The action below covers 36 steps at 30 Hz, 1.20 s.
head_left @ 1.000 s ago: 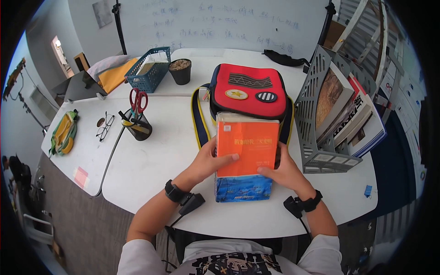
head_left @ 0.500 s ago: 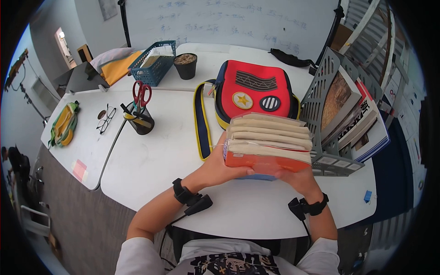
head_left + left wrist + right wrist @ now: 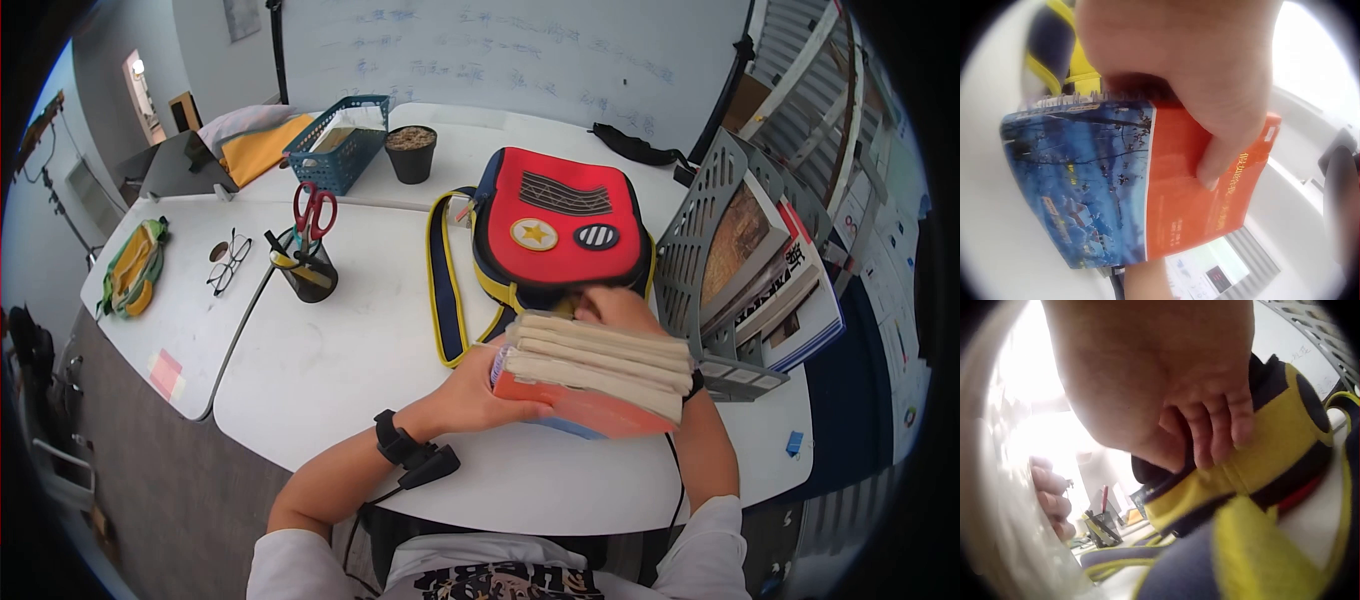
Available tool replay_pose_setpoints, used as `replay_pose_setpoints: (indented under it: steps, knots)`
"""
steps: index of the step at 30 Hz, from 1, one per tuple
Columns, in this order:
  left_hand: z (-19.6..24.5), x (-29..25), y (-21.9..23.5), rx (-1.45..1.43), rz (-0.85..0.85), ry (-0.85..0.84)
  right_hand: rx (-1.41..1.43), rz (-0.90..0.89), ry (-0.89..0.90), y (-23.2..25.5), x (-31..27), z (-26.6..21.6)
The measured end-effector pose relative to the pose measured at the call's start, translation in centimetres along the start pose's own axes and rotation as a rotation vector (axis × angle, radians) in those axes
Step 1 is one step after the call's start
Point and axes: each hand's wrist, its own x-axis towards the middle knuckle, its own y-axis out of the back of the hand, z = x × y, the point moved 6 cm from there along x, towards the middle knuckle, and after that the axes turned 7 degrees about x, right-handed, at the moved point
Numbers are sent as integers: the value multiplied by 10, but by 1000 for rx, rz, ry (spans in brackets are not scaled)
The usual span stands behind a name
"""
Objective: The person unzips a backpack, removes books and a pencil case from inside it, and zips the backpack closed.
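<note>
The left hand (image 3: 478, 385) sits at about 7 o'clock from frame centre in the head view, forearm bare and angled up from 7 o'clock, a black band on its wrist; its fingers (image 3: 1222, 159) are curled in a grip, thumb side toward the body. The right hand (image 3: 612, 305) reaches forward toward 12 o'clock, its forearm mostly hidden, and its fingers (image 3: 1225, 428) curl down in a pinching hold.

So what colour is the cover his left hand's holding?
Orange cover, beside a blue painted one; left wrist view shows it best.
</note>
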Motion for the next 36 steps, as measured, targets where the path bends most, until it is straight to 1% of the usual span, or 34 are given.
replay_pose_setpoints:
  steps: [1,3,5,7,9,10,11,12,13,14,15,22,24,25,27,28,29,30,31,33,34,36]
  knots:
    - [0,1,0,-4,13,-2,-5,-10,9,4,6,-6]
    - [1,0,0,-63,31,-6,127,270,-75,27,19,-7]
    - [-1,0,0,-58,24,0,263,524,59,42,38,-12]
    - [-2,0,-1,-44,7,-4,244,496,50,42,63,6]
    - [-5,0,-1,-57,16,11,-136,102,-167,20,90,31]
    - [-4,0,-1,-53,16,4,-275,241,76,12,96,38]
    - [-4,0,-1,-67,11,-3,-411,376,322,8,95,29]
    - [-4,0,-1,-82,8,-9,-413,378,329,6,99,35]
    - [-5,0,-1,-79,12,-10,-368,387,318,7,102,34]
    - [-5,0,-1,-34,6,-23,-322,395,308,-6,-21,80]
    - [-6,0,-1,11,2,-35,-275,400,297,-6,-16,79]
    - [-7,1,-3,-39,-12,-51,35,438,174,-3,21,63]
    - [-3,2,-3,-96,27,-50,119,460,140,-6,19,56]
    - [0,1,-2,-90,27,-56,161,472,130,-8,2,60]
    - [0,-1,-2,-116,32,2,251,492,107,-25,-70,80]
    - [-1,-1,-1,-114,30,7,301,500,87,-32,-88,85]
    - [-1,0,-1,-85,26,-21,351,505,63,-26,-61,80]
    - [-2,0,-1,-59,24,-49,400,507,38,-12,-8,70]
    - [-4,0,-1,-64,22,-42,447,509,13,-5,20,66]
    - [-8,1,-2,-41,5,-15,537,517,-31,-25,-43,80]
    - [-7,1,-2,-41,4,-15,580,523,-49,-22,-37,80]
    - [-6,1,-1,-32,-5,2,669,536,-80,-10,-2,77]
